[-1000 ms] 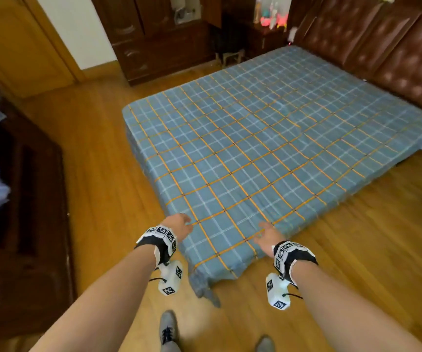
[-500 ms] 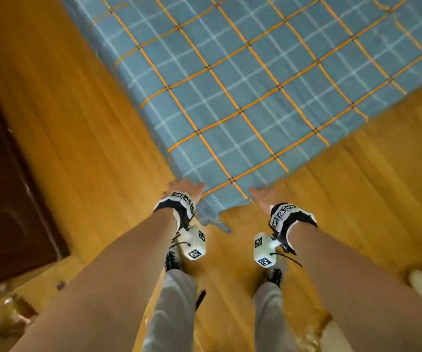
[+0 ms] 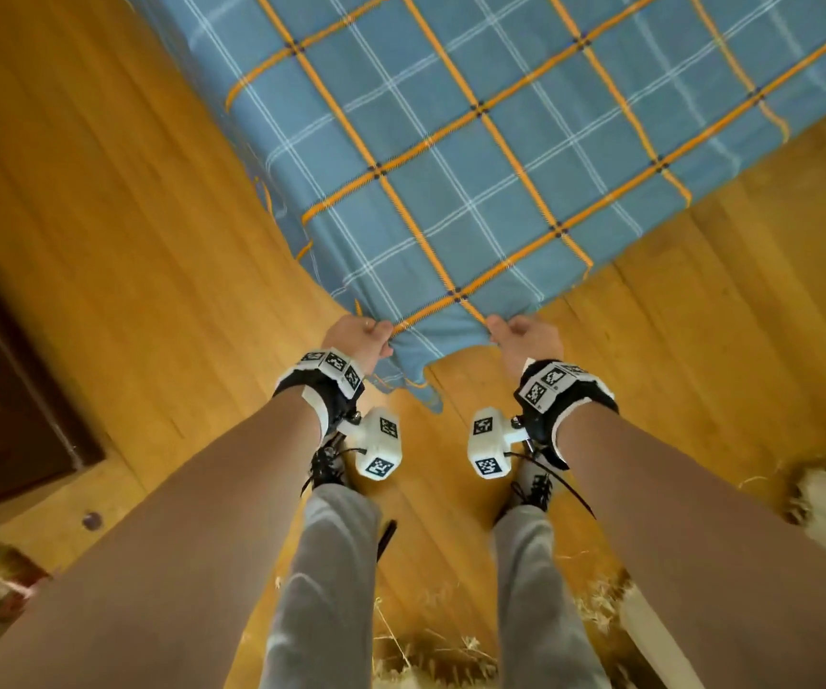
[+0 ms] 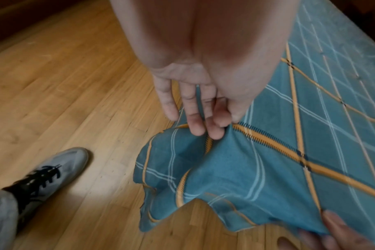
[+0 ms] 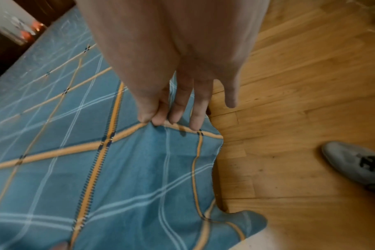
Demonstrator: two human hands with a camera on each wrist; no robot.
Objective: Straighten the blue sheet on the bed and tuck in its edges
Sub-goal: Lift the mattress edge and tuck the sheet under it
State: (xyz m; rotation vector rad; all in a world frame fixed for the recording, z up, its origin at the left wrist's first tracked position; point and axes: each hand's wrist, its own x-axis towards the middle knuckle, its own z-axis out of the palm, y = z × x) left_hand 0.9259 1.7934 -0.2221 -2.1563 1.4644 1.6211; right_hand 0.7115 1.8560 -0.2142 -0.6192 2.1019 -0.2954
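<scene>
Two hands are pinching the near corner of a blue plaid sheet [image 3: 475,156] that is lying across the bed. The left hand [image 3: 359,340] and right hand [image 3: 525,340] are each keeping a grip clamped on the fabric edge, the corner hanging between them above the wooden floor [image 3: 127,241].

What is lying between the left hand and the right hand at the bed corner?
In the head view, only the blue sheet: its loose corner hangs between the left hand and the right hand, above the wooden floor.
</scene>
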